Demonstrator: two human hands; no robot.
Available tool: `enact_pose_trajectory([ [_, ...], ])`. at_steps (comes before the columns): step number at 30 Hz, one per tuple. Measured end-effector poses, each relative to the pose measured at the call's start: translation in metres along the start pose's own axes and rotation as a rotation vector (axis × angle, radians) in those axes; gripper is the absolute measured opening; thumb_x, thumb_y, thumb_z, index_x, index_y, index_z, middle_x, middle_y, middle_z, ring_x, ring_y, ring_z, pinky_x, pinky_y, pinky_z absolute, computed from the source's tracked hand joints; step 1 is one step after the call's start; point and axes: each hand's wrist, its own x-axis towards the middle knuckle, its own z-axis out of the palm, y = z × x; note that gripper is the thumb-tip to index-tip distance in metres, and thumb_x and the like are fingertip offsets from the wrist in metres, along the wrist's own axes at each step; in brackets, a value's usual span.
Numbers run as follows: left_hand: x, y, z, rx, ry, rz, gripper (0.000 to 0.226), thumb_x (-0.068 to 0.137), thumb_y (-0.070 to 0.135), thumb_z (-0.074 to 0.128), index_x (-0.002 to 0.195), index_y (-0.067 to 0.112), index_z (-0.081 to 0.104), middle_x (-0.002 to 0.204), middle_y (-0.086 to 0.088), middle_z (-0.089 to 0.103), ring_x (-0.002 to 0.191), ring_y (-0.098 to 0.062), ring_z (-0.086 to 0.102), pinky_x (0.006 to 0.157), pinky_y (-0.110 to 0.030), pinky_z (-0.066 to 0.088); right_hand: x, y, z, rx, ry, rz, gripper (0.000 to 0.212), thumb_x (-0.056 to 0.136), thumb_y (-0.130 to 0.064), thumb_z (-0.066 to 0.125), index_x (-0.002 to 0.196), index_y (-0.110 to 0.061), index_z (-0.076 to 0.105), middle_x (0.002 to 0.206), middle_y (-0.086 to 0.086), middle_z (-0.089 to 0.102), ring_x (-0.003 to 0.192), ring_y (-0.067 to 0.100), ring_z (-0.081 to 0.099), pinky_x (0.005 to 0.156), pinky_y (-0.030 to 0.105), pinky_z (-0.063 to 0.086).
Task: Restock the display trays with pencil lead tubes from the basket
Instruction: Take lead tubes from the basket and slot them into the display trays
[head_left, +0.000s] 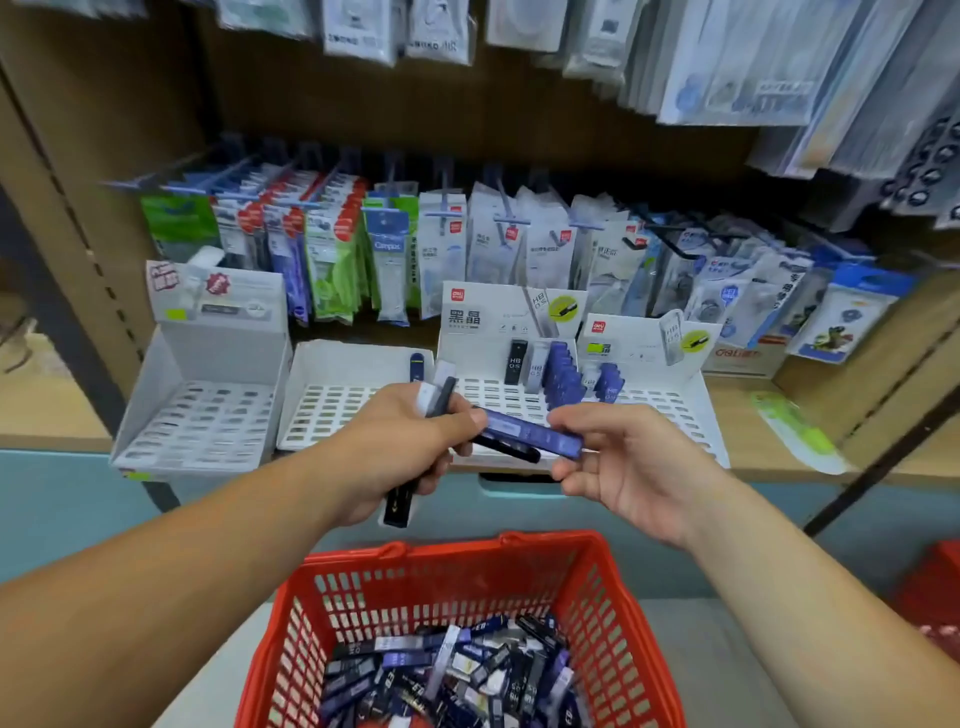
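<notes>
While the left hand (400, 441) closes its grip round a small bunch of lead tubes (441, 395), white, grey and black, the right hand (628, 462) pinches one blue tube (530, 432) between thumb and fingertips. This blue tube lies almost level between the two hands. Its far end reaches the left fingers, and I cannot tell if they hold it also.

Both hands are above the red basket (452, 553), which stands low in front and contains a heap of loose tubes (447, 670), dark blue, black and white.

Behind the hands, four white display trays (202, 415) stand side by side on the wooden shelf (763, 457). The third tray (498, 395) from the left has a row of standing tubes (558, 364) at its back, black, white and blue. The second tray (337, 410) has a lone navy tube (417, 366) at its back right corner. Packets (452, 244) hang on hooks above the trays.
</notes>
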Motion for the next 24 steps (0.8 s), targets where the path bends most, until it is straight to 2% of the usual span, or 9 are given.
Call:
enact_pose_trajectory([
  [4, 0.02, -0.003, 0.008, -0.1, 0.021, -0.081, 0.014, 0.097, 0.022, 0.071, 0.088, 0.014, 0.064, 0.069, -0.005, 0.06, 0.052, -0.013, 0.045, 0.048, -0.027, 0.037, 0.016, 0.0, -0.015, 0.121, -0.021, -0.19, 0.029, 0.089, 0.018, 0.053, 0.111, 0.004, 0.066, 0.078, 0.015, 0.064, 0.066, 0.024, 0.068, 0.063, 0.03, 0.061],
  [7, 0.036, -0.004, 0.02, -0.199, -0.02, -0.134, 0.011, 0.097, 0.022, 0.07, 0.092, 0.014, 0.064, 0.07, -0.004, 0.057, 0.052, -0.013, 0.042, 0.048, -0.027, 0.037, 0.024, -0.002, -0.02, 0.122, -0.052, -0.338, 0.035, 0.084, 0.013, 0.061, 0.117, 0.002, 0.066, 0.088, 0.018, 0.065, 0.075, 0.027, 0.07, 0.074, 0.032, 0.061],
  [9, 0.043, -0.007, 0.026, -0.239, -0.058, -0.169, 0.011, 0.097, 0.021, 0.07, 0.093, 0.013, 0.064, 0.07, -0.004, 0.055, 0.052, -0.013, 0.041, 0.048, -0.027, 0.036, 0.027, 0.001, -0.027, -0.02, -0.008, -0.431, 0.033, 0.088, 0.012, 0.062, 0.118, -0.001, 0.067, 0.095, 0.021, 0.063, 0.08, 0.031, 0.07, 0.077, 0.035, 0.061],
  [11, 0.05, -0.012, 0.031, -0.238, -0.06, -0.189, 0.01, 0.097, 0.019, 0.07, 0.092, 0.013, 0.064, 0.069, -0.003, 0.055, 0.051, -0.013, 0.041, 0.048, -0.026, 0.035, 0.032, 0.001, -0.033, -0.15, 0.106, -0.498, 0.025, 0.091, 0.011, 0.063, 0.112, -0.002, 0.069, 0.098, 0.021, 0.066, 0.079, 0.033, 0.071, 0.075, 0.035, 0.061],
  [14, 0.061, -0.018, 0.039, -0.146, 0.041, -0.163, 0.011, 0.096, 0.019, 0.072, 0.088, 0.015, 0.065, 0.067, -0.003, 0.056, 0.05, -0.013, 0.043, 0.048, -0.026, 0.038, 0.04, -0.003, -0.043, -0.155, 0.303, -0.534, 0.009, 0.09, 0.006, 0.069, 0.098, 0.002, 0.066, 0.083, 0.016, 0.07, 0.071, 0.029, 0.073, 0.066, 0.029, 0.06],
  [17, 0.071, -0.023, 0.044, -0.111, 0.096, -0.117, 0.021, 0.094, 0.026, 0.074, 0.081, 0.017, 0.061, 0.065, -0.003, 0.051, 0.052, -0.016, 0.043, 0.049, -0.028, 0.04, 0.049, -0.002, -0.054, -0.26, 0.442, -0.565, 0.01, 0.088, 0.004, 0.074, 0.09, 0.0, 0.065, 0.07, 0.011, 0.069, 0.063, 0.027, 0.073, 0.061, 0.031, 0.062],
  [21, 0.073, -0.026, 0.045, -0.129, 0.106, -0.108, 0.022, 0.091, 0.029, 0.078, 0.084, 0.015, 0.064, 0.066, -0.004, 0.055, 0.054, -0.018, 0.046, 0.05, -0.03, 0.043, 0.064, 0.007, -0.061, -0.438, 0.471, -0.553, 0.024, 0.088, 0.008, 0.072, 0.084, -0.016, 0.068, 0.065, 0.0, 0.069, 0.06, 0.02, 0.071, 0.063, 0.03, 0.062],
  [24, 0.072, -0.027, 0.039, -0.136, 0.084, -0.135, 0.019, 0.087, 0.021, 0.083, 0.091, 0.008, 0.069, 0.069, -0.007, 0.061, 0.057, -0.017, 0.05, 0.051, -0.03, 0.046, 0.074, 0.015, -0.064, -0.588, 0.449, -0.532, 0.033, 0.094, 0.005, 0.065, 0.086, -0.027, 0.068, 0.067, 0.001, 0.07, 0.064, 0.015, 0.071, 0.07, 0.033, 0.061],
])
